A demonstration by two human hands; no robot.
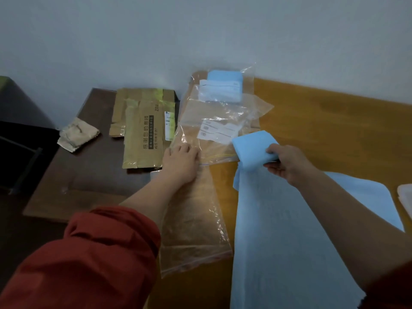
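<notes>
A long light-blue sheet (278, 230) runs from the table's near edge up to a folded end (252, 144). My right hand (287, 162) pinches that folded end, thumb on top, a little above the orange table (334, 130). My left hand (180, 162) lies on a clear plastic bag (196, 219), fingers curled against the film; I cannot tell whether it grips it. Behind it lie more clear bags: one with white labels (216, 130) and one holding a folded blue pack (225, 85) against the wall.
A flattened brown cardboard box (142, 128) with printed characters lies on the dark brown table (89, 170) at left. A crumpled brown paper scrap (77, 133) sits farther left. A dark chair (20, 130) stands at the far left. A white object (405, 197) shows at the right edge.
</notes>
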